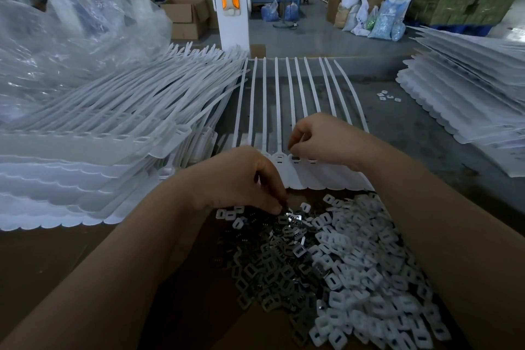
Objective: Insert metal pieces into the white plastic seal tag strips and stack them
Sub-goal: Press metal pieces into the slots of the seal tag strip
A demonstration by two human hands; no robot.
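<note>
A sheet of joined white seal tag strips [279,167] lies flat in front of me, its long tails pointing away. My right hand [321,139] hovers over the tag heads, its thumb and forefinger pinched at a slot; whether a metal piece is between them is hidden. My left hand [241,179] reaches down into the heap of grey metal pieces [272,261], fingertips pinched on one piece at the heap's top. Beside that heap lies a pile of white plastic caps [375,278].
A tall stack of strip sheets [93,167] fills the left, with clear plastic bags [71,37] behind it. Another stack [466,88] lies at the right. A few loose caps [387,96] sit on the grey table. A white post [230,0] stands beyond.
</note>
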